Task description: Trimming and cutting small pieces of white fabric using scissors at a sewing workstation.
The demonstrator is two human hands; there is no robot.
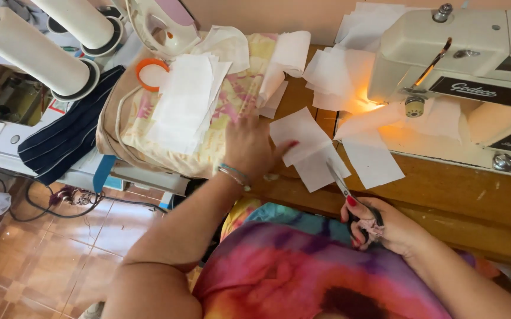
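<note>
A: Head view, left side?
B: Left hand (pixel 248 145) spread flat, gripping nothing, pressing white square fabric pieces (pixel 305 147) on wooden sewing table (pixel 444 201).

A: Near right?
B: Right hand (pixel 385 227) closed around silver scissors (pixel 350 198), blades touching the pieces. Probably light, limp, slippery; best pinched at edges.
</note>
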